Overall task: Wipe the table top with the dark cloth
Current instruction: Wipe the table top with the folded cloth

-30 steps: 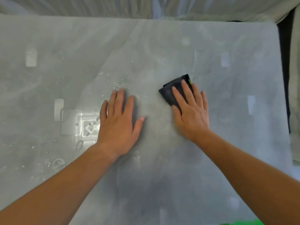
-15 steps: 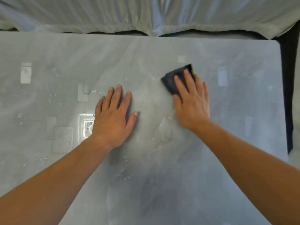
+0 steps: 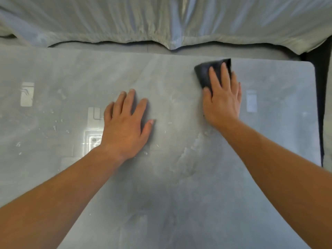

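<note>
Smear point(image 3: 188, 155) on the worktop point(image 3: 179, 209) lies nearest, between my forearms. Left grip point(image 3: 125, 126) is flat mid-worktop, fingers straight, holding nothing. Right grip point(image 3: 224, 103) presses the dark cloth point(image 3: 203, 72) flat under straight fingers by the far right edge, cloth poking out far-left of it; next stroke likely runs near-left toward the smear.
</note>
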`<action>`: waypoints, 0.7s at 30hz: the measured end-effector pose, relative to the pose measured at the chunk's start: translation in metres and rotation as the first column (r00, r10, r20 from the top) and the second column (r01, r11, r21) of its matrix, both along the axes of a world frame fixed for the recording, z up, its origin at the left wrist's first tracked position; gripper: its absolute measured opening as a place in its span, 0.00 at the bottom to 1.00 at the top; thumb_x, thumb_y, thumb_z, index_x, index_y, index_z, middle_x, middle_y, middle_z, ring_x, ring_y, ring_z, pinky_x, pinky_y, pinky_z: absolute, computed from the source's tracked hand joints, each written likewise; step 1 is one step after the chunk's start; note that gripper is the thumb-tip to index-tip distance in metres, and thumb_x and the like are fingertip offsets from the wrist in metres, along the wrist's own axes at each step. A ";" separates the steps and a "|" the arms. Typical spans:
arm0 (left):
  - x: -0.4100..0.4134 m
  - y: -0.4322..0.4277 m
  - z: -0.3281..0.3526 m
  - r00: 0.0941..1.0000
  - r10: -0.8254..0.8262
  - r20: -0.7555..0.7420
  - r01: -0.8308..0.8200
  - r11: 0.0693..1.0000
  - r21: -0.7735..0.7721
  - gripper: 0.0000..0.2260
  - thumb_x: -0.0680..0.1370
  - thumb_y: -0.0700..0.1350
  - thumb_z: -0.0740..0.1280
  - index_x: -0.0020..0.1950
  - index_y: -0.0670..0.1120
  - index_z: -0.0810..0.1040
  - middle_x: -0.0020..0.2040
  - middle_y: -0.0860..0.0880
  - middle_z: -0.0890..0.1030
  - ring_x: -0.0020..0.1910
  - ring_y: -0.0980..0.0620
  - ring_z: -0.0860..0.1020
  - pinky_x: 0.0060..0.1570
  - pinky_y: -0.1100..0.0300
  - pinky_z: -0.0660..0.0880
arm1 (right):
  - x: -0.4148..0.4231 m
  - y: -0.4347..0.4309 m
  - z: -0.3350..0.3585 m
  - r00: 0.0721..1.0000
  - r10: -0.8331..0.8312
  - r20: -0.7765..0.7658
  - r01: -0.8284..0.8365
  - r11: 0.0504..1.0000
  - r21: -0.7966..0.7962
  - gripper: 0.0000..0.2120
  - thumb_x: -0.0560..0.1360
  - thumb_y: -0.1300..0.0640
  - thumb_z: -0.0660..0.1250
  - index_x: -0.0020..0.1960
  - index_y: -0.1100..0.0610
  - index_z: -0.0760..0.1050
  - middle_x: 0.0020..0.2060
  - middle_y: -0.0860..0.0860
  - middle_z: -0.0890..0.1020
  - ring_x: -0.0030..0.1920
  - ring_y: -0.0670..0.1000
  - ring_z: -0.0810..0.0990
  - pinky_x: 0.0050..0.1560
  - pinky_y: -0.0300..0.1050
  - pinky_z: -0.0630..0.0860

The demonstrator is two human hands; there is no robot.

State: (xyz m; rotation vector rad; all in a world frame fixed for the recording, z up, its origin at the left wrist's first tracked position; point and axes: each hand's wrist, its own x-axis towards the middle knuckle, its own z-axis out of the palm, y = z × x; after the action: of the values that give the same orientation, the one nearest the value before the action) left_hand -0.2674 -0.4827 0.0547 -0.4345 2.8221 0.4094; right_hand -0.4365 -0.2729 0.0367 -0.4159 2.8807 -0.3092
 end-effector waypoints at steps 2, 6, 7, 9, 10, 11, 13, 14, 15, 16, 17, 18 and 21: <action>0.002 -0.002 0.000 1.000 -0.008 -0.012 0.008 1.000 0.011 0.28 0.81 0.61 0.49 0.78 0.51 0.61 0.81 0.43 0.54 0.80 0.41 0.51 0.74 0.42 0.51 | -0.012 -0.023 -0.002 0.997 -0.080 -0.024 0.080 0.997 -0.006 0.27 0.83 0.47 0.51 0.81 0.44 0.52 0.82 0.48 0.48 0.81 0.57 0.45 0.79 0.58 0.43; 0.002 -0.004 0.000 1.000 -0.018 -0.006 0.019 1.000 0.016 0.28 0.81 0.61 0.49 0.79 0.52 0.61 0.81 0.43 0.54 0.80 0.42 0.50 0.74 0.42 0.51 | 0.025 -0.035 -0.003 0.975 0.217 -0.054 -0.216 0.976 0.026 0.27 0.82 0.47 0.52 0.81 0.46 0.54 0.81 0.50 0.51 0.81 0.58 0.47 0.79 0.58 0.45; 0.002 -0.005 0.000 1.000 -0.022 -0.006 0.022 1.000 0.016 0.28 0.81 0.62 0.49 0.79 0.52 0.61 0.81 0.43 0.54 0.80 0.42 0.50 0.74 0.42 0.51 | 0.031 -0.031 -0.003 0.948 0.318 -0.031 -0.316 0.948 0.038 0.27 0.82 0.47 0.52 0.80 0.46 0.54 0.81 0.50 0.51 0.81 0.58 0.47 0.79 0.58 0.45; 0.003 -0.005 -0.001 0.999 -0.028 -0.015 0.028 0.999 0.018 0.28 0.81 0.61 0.48 0.79 0.52 0.61 0.82 0.43 0.54 0.80 0.41 0.50 0.74 0.42 0.51 | 0.020 -0.027 -0.001 0.923 0.386 -0.005 -0.385 0.922 0.037 0.27 0.82 0.47 0.53 0.80 0.46 0.55 0.81 0.49 0.52 0.81 0.57 0.48 0.79 0.59 0.45; 0.004 -0.006 -0.002 0.999 -0.030 -0.026 0.030 0.999 0.021 0.28 0.81 0.61 0.48 0.79 0.52 0.61 0.81 0.43 0.54 0.80 0.41 0.51 0.74 0.42 0.51 | 0.008 -0.031 -0.001 0.938 0.347 -0.009 -0.347 0.937 0.032 0.27 0.82 0.47 0.53 0.80 0.45 0.55 0.82 0.49 0.51 0.81 0.57 0.47 0.79 0.58 0.45; 0.004 -0.006 -0.002 0.999 -0.032 -0.034 0.033 0.999 0.026 0.28 0.81 0.61 0.49 0.79 0.51 0.61 0.81 0.43 0.55 0.80 0.41 0.51 0.74 0.42 0.51 | -0.005 -0.039 0.000 0.962 0.273 -0.002 -0.272 0.962 0.025 0.27 0.82 0.47 0.53 0.81 0.45 0.54 0.82 0.48 0.50 0.81 0.57 0.47 0.79 0.58 0.44; 0.005 -0.007 -0.004 0.998 -0.037 -0.045 0.038 0.999 0.037 0.28 0.81 0.61 0.49 0.79 0.51 0.62 0.81 0.42 0.55 0.80 0.41 0.52 0.74 0.42 0.51 | -0.019 -0.061 0.001 0.994 0.109 0.012 -0.109 0.994 0.005 0.28 0.83 0.47 0.52 0.81 0.45 0.51 0.82 0.48 0.48 0.81 0.57 0.45 0.79 0.57 0.42; 0.006 -0.007 -0.005 0.998 -0.037 -0.051 0.040 0.998 0.043 0.28 0.81 0.60 0.49 0.79 0.51 0.62 0.81 0.42 0.55 0.80 0.41 0.51 0.74 0.42 0.50 | -0.016 -0.073 0.002 0.998 0.067 -0.001 -0.067 0.998 0.006 0.28 0.83 0.47 0.51 0.81 0.45 0.51 0.82 0.48 0.48 0.81 0.58 0.45 0.79 0.57 0.42; 0.006 -0.008 -0.005 0.998 -0.038 -0.054 0.041 0.998 0.052 0.29 0.81 0.61 0.49 0.79 0.51 0.61 0.81 0.42 0.55 0.80 0.41 0.51 0.74 0.42 0.50 | -0.007 -0.083 0.002 0.997 0.071 -0.014 -0.070 0.997 0.010 0.28 0.83 0.47 0.51 0.81 0.45 0.50 0.82 0.48 0.48 0.81 0.58 0.45 0.79 0.58 0.42; 0.006 -0.008 -0.004 0.998 -0.039 -0.054 0.043 0.997 0.065 0.29 0.81 0.61 0.49 0.79 0.50 0.61 0.82 0.43 0.53 0.80 0.41 0.49 0.75 0.42 0.49 | 0.005 -0.087 0.001 0.991 0.128 -0.025 -0.128 0.992 0.009 0.28 0.82 0.48 0.51 0.81 0.46 0.51 0.82 0.49 0.48 0.81 0.58 0.45 0.79 0.58 0.43; 0.007 -0.009 -0.003 0.998 -0.040 -0.054 0.045 0.995 0.087 0.29 0.81 0.61 0.49 0.80 0.50 0.60 0.82 0.43 0.52 0.81 0.42 0.48 0.76 0.43 0.48 | 0.017 -0.088 0.001 0.975 0.222 -0.029 -0.221 0.975 0.015 0.28 0.82 0.48 0.51 0.81 0.47 0.52 0.82 0.50 0.49 0.81 0.59 0.46 0.79 0.59 0.44; 0.007 -0.010 -0.002 0.998 -0.039 -0.055 0.045 0.992 0.117 0.30 0.81 0.61 0.48 0.80 0.50 0.59 0.82 0.43 0.51 0.81 0.43 0.46 0.77 0.43 0.47 | 0.026 -0.085 0.001 0.946 0.324 -0.028 -0.323 0.946 0.026 0.28 0.82 0.48 0.51 0.81 0.47 0.53 0.82 0.50 0.50 0.81 0.59 0.46 0.79 0.59 0.45; 0.015 -0.014 0.003 0.996 -0.028 -0.084 0.043 0.981 0.190 0.29 0.81 0.59 0.51 0.79 0.47 0.59 0.82 0.42 0.50 0.81 0.45 0.45 0.79 0.45 0.46 | 0.017 -0.072 0.002 0.883 0.469 0.008 -0.469 0.883 0.032 0.27 0.81 0.48 0.52 0.80 0.47 0.55 0.81 0.49 0.52 0.81 0.57 0.48 0.79 0.58 0.46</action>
State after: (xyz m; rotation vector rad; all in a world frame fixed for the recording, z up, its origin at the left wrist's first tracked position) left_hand -0.2527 -0.4965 0.0580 -0.3339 2.8268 0.6985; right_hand -0.4197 -0.3453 0.0389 -1.0790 2.6621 -0.1743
